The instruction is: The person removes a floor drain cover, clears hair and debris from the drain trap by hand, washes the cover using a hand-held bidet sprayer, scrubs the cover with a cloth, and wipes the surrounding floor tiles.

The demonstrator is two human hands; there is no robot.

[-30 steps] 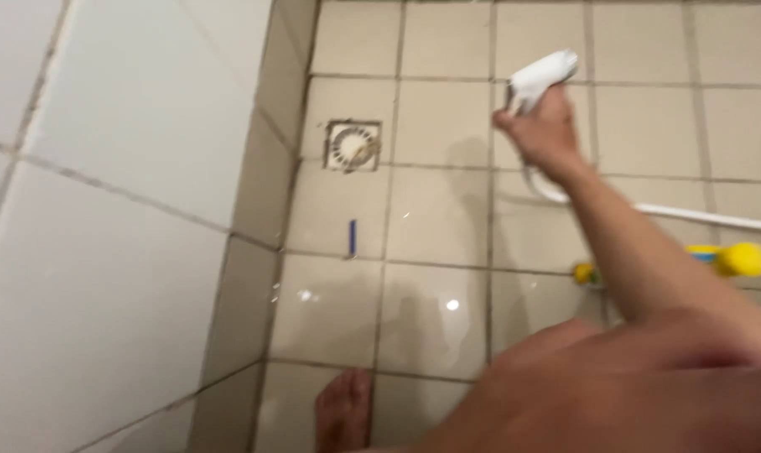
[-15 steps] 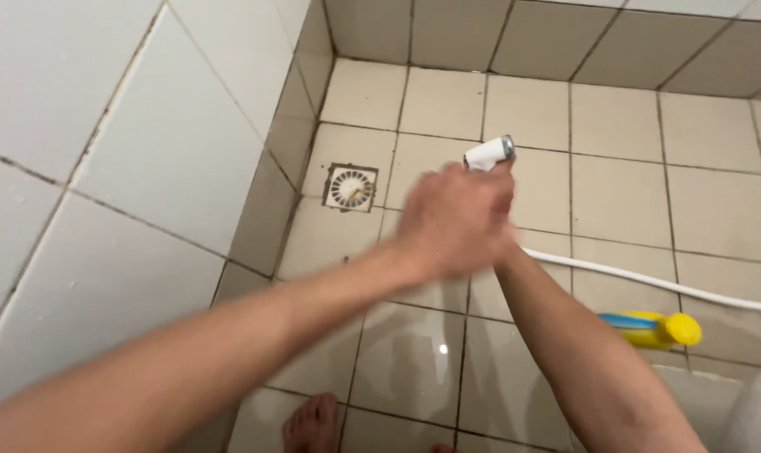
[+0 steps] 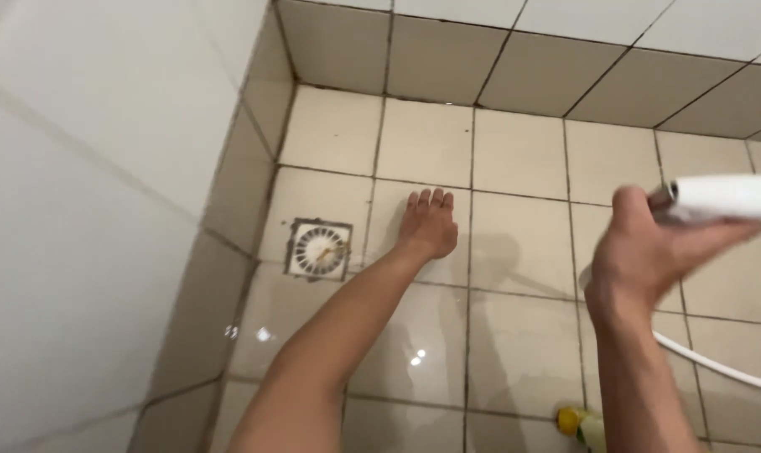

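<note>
My right hand point(image 3: 649, 260) is wrapped tight around the white hand sprayer point(image 3: 720, 197), held well right of the floor drain point(image 3: 319, 250), its hose point(image 3: 716, 362) trailing below. Left hand unseen. I'm mid-rinse; next, aim toward the drain.

Bare forearms, sleeveless; bare foot point(image 3: 429, 222), unshod.

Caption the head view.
Right hand grips white plastic spray head above beige tiled floor, bare foot beside square drain.
</note>
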